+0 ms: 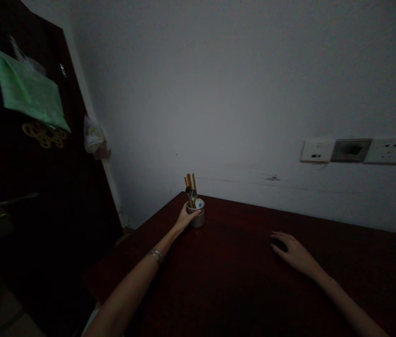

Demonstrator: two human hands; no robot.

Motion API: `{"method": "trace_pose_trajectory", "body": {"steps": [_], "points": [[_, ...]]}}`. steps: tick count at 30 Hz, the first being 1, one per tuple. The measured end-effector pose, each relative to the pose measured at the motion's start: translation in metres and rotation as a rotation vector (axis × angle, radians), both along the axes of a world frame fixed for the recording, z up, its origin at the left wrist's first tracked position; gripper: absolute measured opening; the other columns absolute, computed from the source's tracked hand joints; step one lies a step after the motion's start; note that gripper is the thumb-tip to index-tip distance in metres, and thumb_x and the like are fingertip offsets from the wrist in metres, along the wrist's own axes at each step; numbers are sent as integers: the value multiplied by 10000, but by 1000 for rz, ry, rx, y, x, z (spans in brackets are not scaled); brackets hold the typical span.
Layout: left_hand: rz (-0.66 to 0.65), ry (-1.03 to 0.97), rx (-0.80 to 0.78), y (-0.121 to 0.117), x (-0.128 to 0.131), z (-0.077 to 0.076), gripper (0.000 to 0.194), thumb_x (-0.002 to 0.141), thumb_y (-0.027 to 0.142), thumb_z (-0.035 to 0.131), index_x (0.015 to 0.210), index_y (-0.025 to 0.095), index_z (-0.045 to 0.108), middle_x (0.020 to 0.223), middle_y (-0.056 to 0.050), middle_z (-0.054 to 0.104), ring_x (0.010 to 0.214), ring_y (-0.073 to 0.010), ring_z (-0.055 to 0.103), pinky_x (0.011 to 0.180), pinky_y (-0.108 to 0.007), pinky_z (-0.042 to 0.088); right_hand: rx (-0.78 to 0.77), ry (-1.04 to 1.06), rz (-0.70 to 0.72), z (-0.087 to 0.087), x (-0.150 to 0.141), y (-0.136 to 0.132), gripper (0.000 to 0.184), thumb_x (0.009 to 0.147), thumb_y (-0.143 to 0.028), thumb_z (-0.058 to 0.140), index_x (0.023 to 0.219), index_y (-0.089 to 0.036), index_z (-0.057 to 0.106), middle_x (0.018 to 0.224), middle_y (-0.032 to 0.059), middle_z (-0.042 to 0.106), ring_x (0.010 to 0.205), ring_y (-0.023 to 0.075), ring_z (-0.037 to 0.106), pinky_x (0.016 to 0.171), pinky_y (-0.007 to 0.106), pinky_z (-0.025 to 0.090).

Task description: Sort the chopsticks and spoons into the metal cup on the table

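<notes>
One grey cup [198, 221] stands upright near the far left corner of the dark red tabletop [233, 267], and our left hand [185, 217] is grasping it, wrapped round its near left side with the thumb across the front. In the cup we see several orange-brown sticks [189, 179] that look like chopsticks, rising above the rim, with dark metal utensils [194, 194], apparently spoons, leaning among them. Beside these, inside the rim, sits a white piece [198, 201] with a blue mark [200, 204], too small for us to read or identify. Our right hand [295, 253] is well apart from the cup, released, its fingers loosely curved over the tabletop; we cannot tell whether it touches the wood. We wear a bracelet [156, 254] on the left wrist. Beyond the tabletop rises a pale wall [219, 93], scuffed low down, with three plates in a row at right: a socket plate [315, 151], a framed dark-centred plate [351, 150] and another socket plate [394, 150]. At left we have a dark door [82, 206] with a lever handle [15, 200]; a green cloth [31, 89] hangs on it above yellowish loops [44, 135]. A plastic bag [93, 136] hangs beside the door frame, its contents unclear in the dim light.
</notes>
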State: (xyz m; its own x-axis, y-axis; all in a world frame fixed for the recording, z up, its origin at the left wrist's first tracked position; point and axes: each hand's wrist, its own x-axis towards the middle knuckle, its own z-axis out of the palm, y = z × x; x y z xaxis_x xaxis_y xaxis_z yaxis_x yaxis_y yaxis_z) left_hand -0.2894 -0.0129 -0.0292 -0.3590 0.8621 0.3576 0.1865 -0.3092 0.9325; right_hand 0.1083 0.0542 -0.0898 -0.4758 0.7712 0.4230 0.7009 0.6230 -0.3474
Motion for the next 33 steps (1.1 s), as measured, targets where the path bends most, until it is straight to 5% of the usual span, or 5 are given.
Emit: {"method": "trace_pose_trajectory", "body": {"steps": [14,18,22,26,33], "points": [[-224,110,-153,-18,-31,-8,1069,459,253,792,1360,160,224,1285,-186,411,1164,-265,422,999,-403,289,9,-67,-1,1,1,-4,459,776,-449,424,1066,-145,610,1184,127,559,1142,262,472,998,420,335],[-159,-18,-367,-22,-54,-11,958,560,243,685,1370,155,182,1216,-182,480,1004,-246,540,897,-405,377,2,-72,3,2,2,-4,454,786,-441,415,1083,-152,601,1196,118,551,1151,260,463,1000,419,332],[-82,-43,-349,-22,-66,-18,624,566,198,600,1175,152,473,1077,-124,590,918,-205,571,827,-336,416,-46,-44,-2,9,-5,-2,414,763,-392,446,1066,-157,604,1154,117,577,1102,262,504,975,411,359],[76,-52,-304,-21,-62,-19,304,592,256,611,873,139,604,867,-98,647,817,-186,594,739,-294,438,-154,114,56,33,-40,1,425,739,-343,484,1110,-151,563,1166,119,567,1082,247,519,971,389,364],[171,22,-113,-9,-47,10,333,676,378,588,899,132,613,897,-98,642,828,-186,590,636,-257,446,-386,556,316,88,-149,-3,545,693,-378,598,1189,-195,466,1201,119,525,1040,217,542,868,368,448]]}}
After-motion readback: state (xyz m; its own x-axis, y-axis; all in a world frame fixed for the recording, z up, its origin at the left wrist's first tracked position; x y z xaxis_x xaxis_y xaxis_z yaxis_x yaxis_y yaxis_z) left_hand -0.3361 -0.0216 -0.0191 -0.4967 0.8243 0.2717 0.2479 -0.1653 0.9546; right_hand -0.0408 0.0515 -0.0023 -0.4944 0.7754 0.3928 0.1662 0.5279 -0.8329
